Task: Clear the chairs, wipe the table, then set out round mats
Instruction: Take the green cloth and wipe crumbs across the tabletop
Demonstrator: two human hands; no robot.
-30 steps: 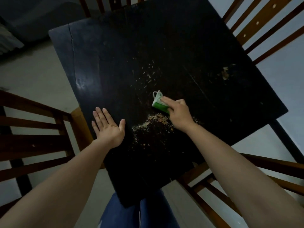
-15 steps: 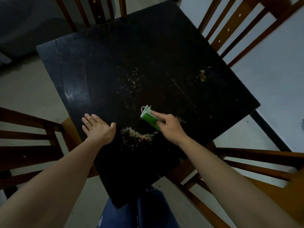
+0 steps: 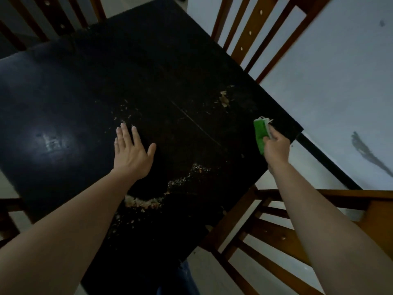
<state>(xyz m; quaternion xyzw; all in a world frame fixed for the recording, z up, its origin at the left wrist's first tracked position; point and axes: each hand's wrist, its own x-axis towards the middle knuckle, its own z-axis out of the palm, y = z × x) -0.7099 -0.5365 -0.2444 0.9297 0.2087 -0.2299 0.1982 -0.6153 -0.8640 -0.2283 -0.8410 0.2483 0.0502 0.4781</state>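
Observation:
A black square table point(image 3: 70, 99) fills the middle of the view. My right hand point(image 3: 276, 149) grips a green sponge point(image 3: 259, 133) with a white underside near the table's right corner. My left hand point(image 3: 130, 153) rests flat on the tabletop with fingers spread. A curved line of light crumbs point(image 3: 148, 200) lies on the table near its front edge. A small patch of crumbs point(image 3: 224, 99) sits farther back near the right edge. Scattered bits point(image 3: 125, 112) lie just beyond my left fingertips.
Brown wooden slatted chairs stand around the table: one at the back right point(image 3: 253, 37), one at the front right point(image 3: 297, 228), one at the back left point(image 3: 53, 15), one at the left edge point(image 3: 8, 211). The floor point(image 3: 331, 88) is pale, with a dark mark point(image 3: 365, 150).
My right hand has carried the sponge away from the crumb pile to the table's right corner. My left hand has slid farther onto the table. The crumbs now lie in a curved line.

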